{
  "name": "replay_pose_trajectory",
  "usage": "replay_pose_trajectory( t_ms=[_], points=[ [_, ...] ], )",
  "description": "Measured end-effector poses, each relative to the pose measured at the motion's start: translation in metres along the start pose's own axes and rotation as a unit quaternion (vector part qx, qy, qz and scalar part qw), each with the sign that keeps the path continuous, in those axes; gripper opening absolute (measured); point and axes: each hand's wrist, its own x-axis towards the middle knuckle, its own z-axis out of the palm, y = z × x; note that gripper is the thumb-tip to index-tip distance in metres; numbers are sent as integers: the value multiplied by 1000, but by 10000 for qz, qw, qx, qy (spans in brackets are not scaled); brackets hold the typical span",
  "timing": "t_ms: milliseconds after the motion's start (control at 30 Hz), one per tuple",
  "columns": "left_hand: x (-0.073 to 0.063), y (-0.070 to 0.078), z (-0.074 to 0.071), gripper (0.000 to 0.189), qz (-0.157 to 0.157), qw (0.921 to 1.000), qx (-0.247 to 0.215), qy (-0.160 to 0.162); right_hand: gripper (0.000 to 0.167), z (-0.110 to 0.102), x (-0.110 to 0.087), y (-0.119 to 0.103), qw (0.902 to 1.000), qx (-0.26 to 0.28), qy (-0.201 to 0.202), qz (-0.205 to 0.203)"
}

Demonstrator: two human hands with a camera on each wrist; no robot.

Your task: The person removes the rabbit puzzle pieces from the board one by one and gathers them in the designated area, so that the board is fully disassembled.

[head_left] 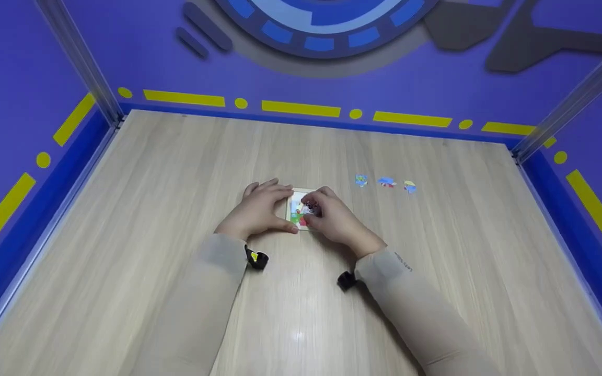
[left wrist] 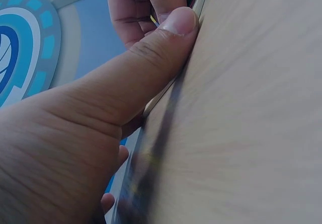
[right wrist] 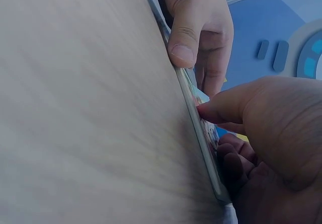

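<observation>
A small jigsaw puzzle in a pale frame (head_left: 296, 205) lies on the table, its picture partly covered by the hands. My left hand (head_left: 260, 208) holds the frame from the left, fingers at its far edge and thumb at the near edge. In the left wrist view, the thumb (left wrist: 166, 38) lies against the frame's side. Over the puzzle's right part, my right hand (head_left: 336, 216) has curled fingers and thumb at a puzzle piece (head_left: 311, 206), mostly hidden by them. The right wrist view shows that thumb (right wrist: 221, 105) touching the picture surface.
Three loose puzzle pieces lie in a row right of and beyond the frame: a blue-green one (head_left: 361, 180), a blue-red one (head_left: 386, 182) and a blue-yellow one (head_left: 409, 186). Blue panels (head_left: 301, 89) border the wooden table (head_left: 201, 156) at the back and sides.
</observation>
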Motion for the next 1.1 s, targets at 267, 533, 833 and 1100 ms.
replay_pose_trajectory(
  t_ms=[267,533,833,1100],
  points=[
    [0,0,0,111,-3,10000,32,4,37,-1,1,0,10000,61,11,8],
    [2,0,0,110,-20,10000,38,14,37,-2,1,-2,10000,23,-27,31],
    [0,0,-1,107,46,10000,83,-19,36,-1,1,-2,10000,-14,6,79],
    [-1,0,-1,95,61,9999,94,-22,34,1,1,0,9994,297,162,-3]
  ],
)
